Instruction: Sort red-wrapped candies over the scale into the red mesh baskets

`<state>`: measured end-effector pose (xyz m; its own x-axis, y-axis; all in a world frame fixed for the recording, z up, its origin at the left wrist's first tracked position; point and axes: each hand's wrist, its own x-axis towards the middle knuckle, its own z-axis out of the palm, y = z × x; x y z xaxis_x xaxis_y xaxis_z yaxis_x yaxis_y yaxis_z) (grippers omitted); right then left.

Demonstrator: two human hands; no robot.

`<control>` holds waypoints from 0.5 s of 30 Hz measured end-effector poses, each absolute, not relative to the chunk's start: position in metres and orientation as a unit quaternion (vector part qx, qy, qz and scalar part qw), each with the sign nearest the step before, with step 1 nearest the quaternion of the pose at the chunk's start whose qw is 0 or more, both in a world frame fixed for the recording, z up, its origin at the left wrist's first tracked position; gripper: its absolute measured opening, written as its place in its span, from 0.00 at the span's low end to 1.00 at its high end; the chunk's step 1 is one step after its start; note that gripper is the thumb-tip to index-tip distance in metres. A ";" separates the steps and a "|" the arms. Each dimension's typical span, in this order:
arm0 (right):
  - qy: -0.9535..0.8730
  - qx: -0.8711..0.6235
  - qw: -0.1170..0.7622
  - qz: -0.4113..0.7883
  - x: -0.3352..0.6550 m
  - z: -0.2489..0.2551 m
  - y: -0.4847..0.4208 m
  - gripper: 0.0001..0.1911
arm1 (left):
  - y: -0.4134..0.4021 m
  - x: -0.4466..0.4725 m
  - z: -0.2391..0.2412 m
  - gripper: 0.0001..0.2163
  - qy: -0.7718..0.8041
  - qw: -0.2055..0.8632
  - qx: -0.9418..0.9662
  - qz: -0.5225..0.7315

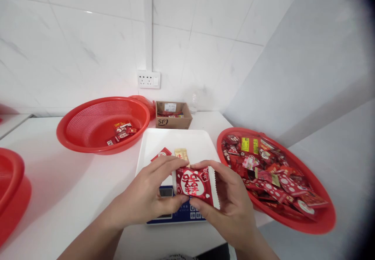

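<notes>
Both my hands hold one red and white snack packet [194, 184] just above the front of a white scale tray [202, 140]. My left hand [149, 195] pinches its left end and my right hand [227, 197] grips its right, serrated end. On the tray behind the packet lie a red packet [161, 154] and a beige packet [181, 153]. The scale's blue panel and display [175, 213] show under my hands.
A red basket [322, 217] at the right is full of several red packets. A red mesh basket [88, 135] at the back left holds a few packets. A small cardboard box [173, 121] stands by the wall. Another red basket [11, 189] sits at the left edge.
</notes>
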<state>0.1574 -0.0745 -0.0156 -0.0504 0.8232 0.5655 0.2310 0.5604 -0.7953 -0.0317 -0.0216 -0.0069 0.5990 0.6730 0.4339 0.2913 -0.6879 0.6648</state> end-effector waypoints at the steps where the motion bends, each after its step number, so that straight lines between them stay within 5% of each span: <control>1: -0.674 -0.391 0.568 0.265 0.157 -0.015 -0.075 0.32 | -0.021 -0.031 -0.008 0.22 0.269 0.248 0.857 0.363; 7: -0.682 -0.379 0.576 0.246 0.158 -0.020 -0.075 0.31 | -0.019 -0.027 -0.008 0.16 0.205 0.153 0.872 0.419; 15: -0.688 -0.431 0.544 0.209 0.159 -0.030 -0.075 0.28 | -0.021 -0.022 -0.008 0.17 0.213 0.162 0.889 0.371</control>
<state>0.1593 -0.0746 -0.0299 -0.0353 0.8216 0.5690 0.3664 0.5403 -0.7575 -0.0220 -0.0209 -0.0078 0.6338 0.4987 0.5913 0.2581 -0.8569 0.4461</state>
